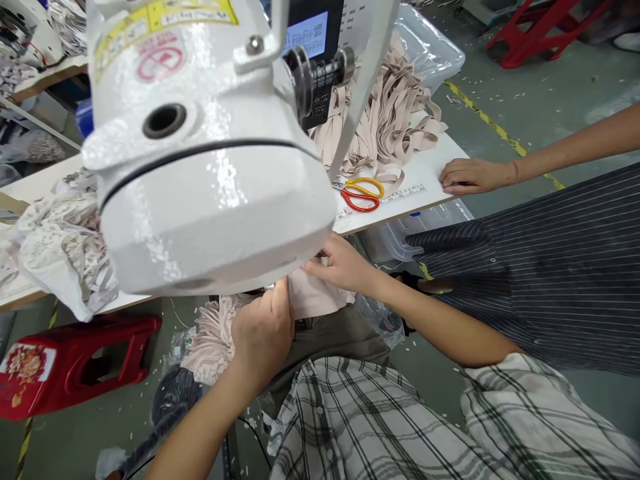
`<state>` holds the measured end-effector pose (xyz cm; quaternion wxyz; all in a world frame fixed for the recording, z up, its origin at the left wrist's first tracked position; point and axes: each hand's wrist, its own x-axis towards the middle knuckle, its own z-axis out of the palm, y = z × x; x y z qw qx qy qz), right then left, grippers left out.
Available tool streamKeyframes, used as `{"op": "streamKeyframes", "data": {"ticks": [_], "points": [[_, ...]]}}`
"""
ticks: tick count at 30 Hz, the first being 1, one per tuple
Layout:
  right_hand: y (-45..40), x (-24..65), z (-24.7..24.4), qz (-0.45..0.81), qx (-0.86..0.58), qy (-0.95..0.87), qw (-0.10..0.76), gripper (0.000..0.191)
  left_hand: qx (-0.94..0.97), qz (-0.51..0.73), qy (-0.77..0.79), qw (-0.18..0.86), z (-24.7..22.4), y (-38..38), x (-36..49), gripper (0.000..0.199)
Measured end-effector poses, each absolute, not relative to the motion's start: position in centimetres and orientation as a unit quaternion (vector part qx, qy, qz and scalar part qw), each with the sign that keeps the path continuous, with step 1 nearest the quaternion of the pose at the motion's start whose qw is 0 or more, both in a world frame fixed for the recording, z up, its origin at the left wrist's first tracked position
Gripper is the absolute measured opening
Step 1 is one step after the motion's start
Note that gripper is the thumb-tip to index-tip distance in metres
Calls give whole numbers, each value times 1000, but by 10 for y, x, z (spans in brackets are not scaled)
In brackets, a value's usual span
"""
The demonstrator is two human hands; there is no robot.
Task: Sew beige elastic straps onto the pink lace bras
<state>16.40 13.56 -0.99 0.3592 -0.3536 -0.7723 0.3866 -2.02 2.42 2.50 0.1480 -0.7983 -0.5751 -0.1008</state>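
Below the white sewing machine head, my left hand is closed on the edge of a pale pink fabric piece. My right hand pinches the same fabric at its upper right, close under the machine. The machine head hides the needle area and some fingertips. Pink lace fabric hangs in folds to the left of my left hand. Scissors with red and yellow handles lie on the table beside the machine.
Beige straps are heaped on the white table. Another person's hand rests on its right edge. White lace garments pile at the left. Red stools stand at lower left and upper right.
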Motion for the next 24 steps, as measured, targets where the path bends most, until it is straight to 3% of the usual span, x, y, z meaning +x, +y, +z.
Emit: {"op": "streamKeyframes", "data": {"ticks": [5,8,13,17,20,24], "points": [[131,163,-9,394,-363,-767,354,31,-764,-102,-627,114,18,17,-30,33],[128,163,-8,411,-367,-758,350,33,-733,-172,-655,67,17,9,-36,31],[124,173,-18,405,-376,-781,291,27,-646,-295,-690,-142,23,6,-48,29],[103,183,-16,361,-354,-827,246,33,-643,-238,-666,-294,29,14,-57,36],[70,186,0,443,-299,-815,224,36,-666,-202,-598,-398,29,15,-58,37],[27,170,17,620,-230,-713,231,40,-586,-267,-519,-562,28,1,-63,30]]}}
